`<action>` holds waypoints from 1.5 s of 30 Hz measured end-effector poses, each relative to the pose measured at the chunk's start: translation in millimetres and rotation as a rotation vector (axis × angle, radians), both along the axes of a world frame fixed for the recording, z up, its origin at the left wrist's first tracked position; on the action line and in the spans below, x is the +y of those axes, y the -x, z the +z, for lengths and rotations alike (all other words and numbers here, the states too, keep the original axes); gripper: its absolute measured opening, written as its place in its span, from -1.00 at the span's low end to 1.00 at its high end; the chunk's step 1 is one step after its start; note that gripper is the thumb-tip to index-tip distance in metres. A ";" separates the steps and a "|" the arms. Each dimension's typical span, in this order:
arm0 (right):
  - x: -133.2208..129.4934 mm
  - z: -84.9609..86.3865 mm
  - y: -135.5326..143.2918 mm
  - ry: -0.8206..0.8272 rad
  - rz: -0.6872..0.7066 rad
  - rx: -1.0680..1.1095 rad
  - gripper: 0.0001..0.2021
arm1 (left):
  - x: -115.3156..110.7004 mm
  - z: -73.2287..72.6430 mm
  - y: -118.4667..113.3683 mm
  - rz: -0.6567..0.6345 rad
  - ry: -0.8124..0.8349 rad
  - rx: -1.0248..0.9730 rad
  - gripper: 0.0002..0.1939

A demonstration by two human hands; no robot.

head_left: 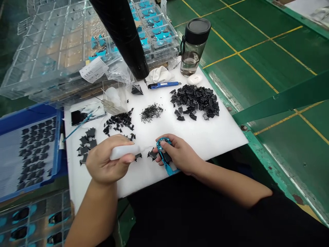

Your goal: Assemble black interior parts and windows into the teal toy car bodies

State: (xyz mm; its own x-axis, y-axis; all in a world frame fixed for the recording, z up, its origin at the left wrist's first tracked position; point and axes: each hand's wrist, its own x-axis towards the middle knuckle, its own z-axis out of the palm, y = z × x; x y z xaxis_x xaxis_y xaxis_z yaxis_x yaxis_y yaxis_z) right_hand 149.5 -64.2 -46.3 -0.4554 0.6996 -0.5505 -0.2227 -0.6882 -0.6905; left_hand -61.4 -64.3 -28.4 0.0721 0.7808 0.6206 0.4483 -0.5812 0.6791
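My left hand (108, 161) is closed around a small white squeeze bottle (125, 151), whose thin clear nozzle points right. At the front of the white work surface (144, 181), my right hand (177, 152) grips a blue and black plastic part (168, 168), thumb on its upper end. The nozzle's tip is close to that part; whether they touch I cannot tell. Two small black pieces lie between my hands, one (152, 154) near my right fingertips and another (138, 156) beside the bottle.
Piles of black clips (197, 99), tiny screws (151, 113) and black bits (119, 121) lie behind my hands. A black electric screwdriver (128, 44) hangs above. Further back are a blue knife (164, 85), a bottle (194, 48) and clear trays (51, 44). A blue bin (60, 137) stands left.
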 end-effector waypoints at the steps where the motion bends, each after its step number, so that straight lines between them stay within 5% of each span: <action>1: 0.0 0.4 0.0 0.001 0.000 -0.003 -0.86 | -0.1 -0.8 0.1 -0.019 -0.035 0.023 -0.71; 21: -0.5 1.4 -0.9 -0.011 0.011 -0.027 -0.88 | 0.4 -5.1 -2.8 -0.081 -0.084 0.072 -0.74; 26: 0.3 -0.1 -0.9 0.004 0.005 -0.029 -0.87 | 5.7 7.0 -0.8 0.071 -0.145 -0.076 -0.74; 31: 0.8 -2.4 -0.6 0.007 -0.006 0.007 -0.84 | -1.0 26.0 30.9 0.287 -0.320 -0.200 -0.66; 35: 0.6 -2.3 -1.4 0.006 -0.015 0.015 -0.82 | -21.1 30.1 54.8 0.445 -0.049 -0.189 -0.63; 38: 1.1 -2.6 -2.7 -0.001 0.001 0.016 -0.80 | -14.3 26.9 58.7 0.513 0.165 -0.332 -0.52; 42: 1.5 -2.5 -3.7 -0.002 0.007 0.032 -0.78 | 36.7 21.1 58.5 0.642 0.460 -0.240 -0.61; 45: 0.6 -2.2 -3.5 -0.011 -0.001 0.023 -0.74 | 80.7 16.1 57.1 0.696 0.491 -0.115 -0.63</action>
State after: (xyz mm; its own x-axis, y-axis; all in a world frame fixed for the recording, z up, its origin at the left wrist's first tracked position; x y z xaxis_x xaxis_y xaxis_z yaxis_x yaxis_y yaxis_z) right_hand 153.0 -63.6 -48.4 -0.4672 0.7060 -0.5323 -0.2397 -0.6806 -0.6924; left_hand -118.5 16.4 -12.2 -0.5656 0.8060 0.1746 0.5068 0.1727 0.8446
